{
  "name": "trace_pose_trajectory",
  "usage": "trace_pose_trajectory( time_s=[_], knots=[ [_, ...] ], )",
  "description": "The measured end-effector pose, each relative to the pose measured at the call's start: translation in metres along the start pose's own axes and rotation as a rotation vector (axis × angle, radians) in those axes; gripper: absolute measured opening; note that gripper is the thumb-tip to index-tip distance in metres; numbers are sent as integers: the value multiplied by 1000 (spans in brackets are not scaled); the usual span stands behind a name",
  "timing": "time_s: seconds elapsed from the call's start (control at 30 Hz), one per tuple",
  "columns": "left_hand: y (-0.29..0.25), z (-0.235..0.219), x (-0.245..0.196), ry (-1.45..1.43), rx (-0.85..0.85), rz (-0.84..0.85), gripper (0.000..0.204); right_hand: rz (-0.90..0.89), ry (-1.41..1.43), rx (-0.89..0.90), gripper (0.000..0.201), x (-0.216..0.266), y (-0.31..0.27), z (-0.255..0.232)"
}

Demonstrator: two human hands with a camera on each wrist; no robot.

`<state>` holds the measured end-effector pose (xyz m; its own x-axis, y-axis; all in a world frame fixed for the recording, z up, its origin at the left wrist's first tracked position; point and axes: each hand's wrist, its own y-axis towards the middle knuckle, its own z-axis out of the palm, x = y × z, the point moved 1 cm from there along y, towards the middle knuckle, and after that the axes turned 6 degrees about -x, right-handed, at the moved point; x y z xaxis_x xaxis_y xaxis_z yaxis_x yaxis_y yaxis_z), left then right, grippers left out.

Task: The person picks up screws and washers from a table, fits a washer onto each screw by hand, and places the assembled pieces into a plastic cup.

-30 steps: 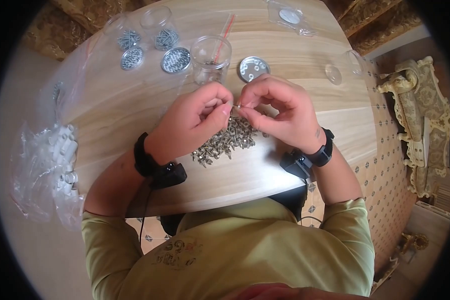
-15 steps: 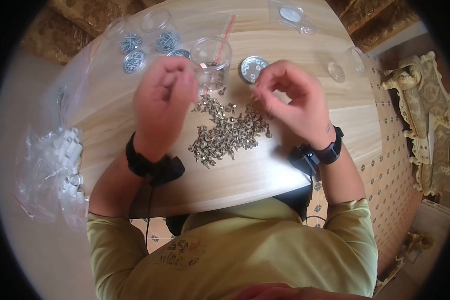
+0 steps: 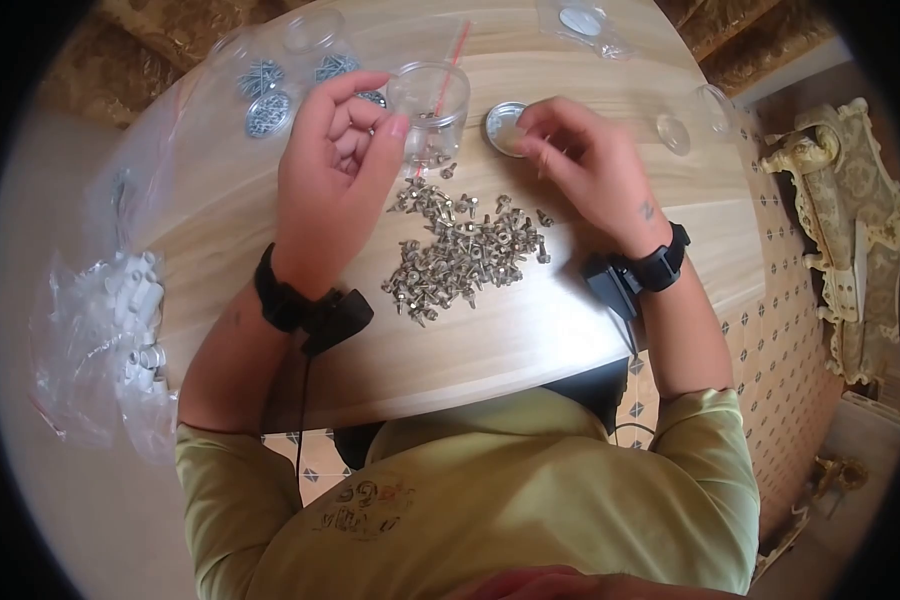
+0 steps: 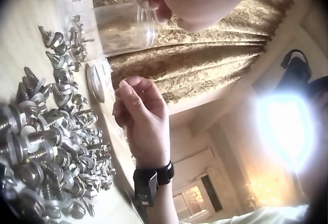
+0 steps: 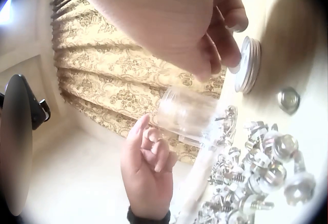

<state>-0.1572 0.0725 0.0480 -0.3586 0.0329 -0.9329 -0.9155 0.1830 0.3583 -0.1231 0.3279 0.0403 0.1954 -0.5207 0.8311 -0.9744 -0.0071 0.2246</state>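
My left hand (image 3: 332,185) hangs beside the clear plastic jar (image 3: 452,100), its index finger and thumb held out, the other fingers loosely curled, with nothing between them. A few screws lie at the bottom of that jar. To the right, my right hand (image 3: 595,170) has its fingertips over the round metal lid (image 3: 493,122), pinching a small whitish washer (image 5: 234,69) at the lid's edge. Similar pale washers lie in this lid. Below and between both hands spreads a pile of hex-head screws with washers (image 3: 460,255), seen close up in both wrist views.
Two clear jars of grey screws (image 3: 260,78) and lids filled with small parts (image 3: 267,116) stand at the back left. A bag of white plastic tubes (image 3: 135,300) sits at the left edge. Clear discs (image 3: 673,134) lie at right, a bagged lid (image 3: 580,20) at the back.
The hands, together over the pile a second ago, have parted. My left hand moved back and left beside the jar; my right hand moved right, then back over the lid with the washer.
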Motion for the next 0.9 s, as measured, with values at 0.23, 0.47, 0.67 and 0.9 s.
trace_pose_trajectory(
  time_s=[0.23, 0.47, 0.67, 0.9],
  knots=[
    [-16, -2, 3, 252, 273, 117, 23, -402, -38, 198, 21, -1, -7, 31],
    [-19, 6, 8, 377, 348, 31, 20, -412, -9, 276, 13, -5, -10, 29],
    [-18, 9, 11, 453, 362, 44, 19, -330, -10, 324, 8, -9, -14, 30],
    [-19, 10, 12, 415, 407, 19, 22, -429, -131, 179, 9, 2, -9, 22]
  ],
)
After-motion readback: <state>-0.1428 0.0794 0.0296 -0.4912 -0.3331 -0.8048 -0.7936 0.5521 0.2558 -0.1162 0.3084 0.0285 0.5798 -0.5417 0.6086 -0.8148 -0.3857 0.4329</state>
